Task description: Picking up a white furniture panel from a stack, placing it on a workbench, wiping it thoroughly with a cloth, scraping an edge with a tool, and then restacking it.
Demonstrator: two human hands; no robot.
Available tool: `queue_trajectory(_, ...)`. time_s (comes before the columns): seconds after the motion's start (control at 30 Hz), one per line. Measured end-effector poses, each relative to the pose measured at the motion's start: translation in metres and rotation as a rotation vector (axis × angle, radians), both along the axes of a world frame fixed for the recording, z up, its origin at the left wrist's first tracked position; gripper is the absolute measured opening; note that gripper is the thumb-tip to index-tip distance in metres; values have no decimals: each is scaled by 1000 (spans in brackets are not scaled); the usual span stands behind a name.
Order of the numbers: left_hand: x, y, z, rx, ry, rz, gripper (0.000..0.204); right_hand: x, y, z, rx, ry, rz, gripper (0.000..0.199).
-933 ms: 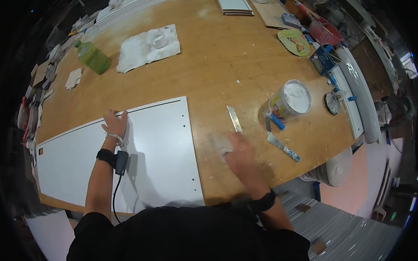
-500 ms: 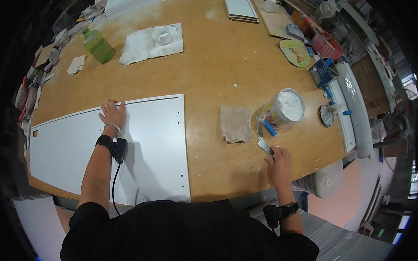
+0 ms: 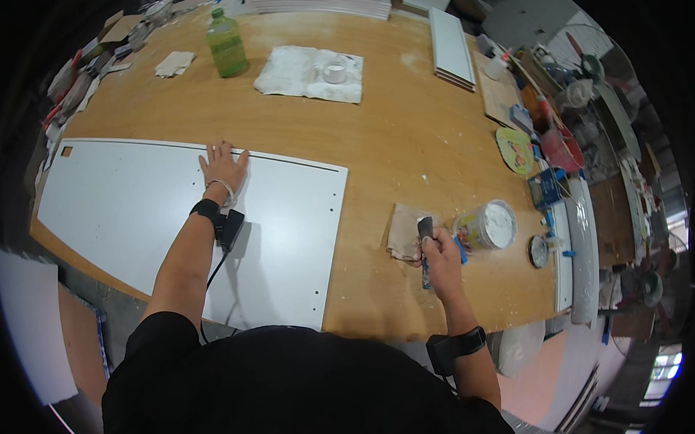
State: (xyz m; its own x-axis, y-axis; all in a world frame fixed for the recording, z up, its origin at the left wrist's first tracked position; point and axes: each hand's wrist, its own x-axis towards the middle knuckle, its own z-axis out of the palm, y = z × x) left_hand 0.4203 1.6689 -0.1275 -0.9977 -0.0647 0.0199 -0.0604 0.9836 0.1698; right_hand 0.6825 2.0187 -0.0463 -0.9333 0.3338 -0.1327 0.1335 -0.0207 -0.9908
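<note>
Curling right fingers around scraper

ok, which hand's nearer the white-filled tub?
Right. The right hand, holding the scraper, is just to the left of the tub and a little nearer the person; the left hand is much farther left, on the white panel.

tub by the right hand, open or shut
Open: no lid covers the tub, and its lumpy white filling shows at the top.
</note>
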Motion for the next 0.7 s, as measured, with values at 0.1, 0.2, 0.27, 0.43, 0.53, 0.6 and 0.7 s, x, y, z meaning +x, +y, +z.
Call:
queue_trajectory(0.1, 3, 4, 2, 50, 14, -11, 55, -39, 4, 8, -70, -46, 66, 13)
queue_trajectory(0.2, 3, 4, 3, 55, 25, 20, 48, -75, -1, 8, -55, -99, 139, 13)
queue_trajectory(0.27, 2, 1, -2, 45, 200, 5, 39, -93, -5, 0, -120, -126, 190, 14)
queue_trajectory(0.43, -5, 12, 9, 107, 153, 50, 26, -119, -15, -32, 333, -124, 260, 21)
queue_trajectory(0.53, -3, 14, 6, 69, 217, -15, 19, -123, -15, -46, 622, 2, 385, 34)
queue_trajectory(0.6, -3, 13, 5, 66, 220, -50, 16, -126, -18, -48, 692, 16, 494, 42)
queue_trajectory(0.7, -5, 13, 2, 99, 244, -80, 15, -130, -25, -50, 729, -90, 493, 42)
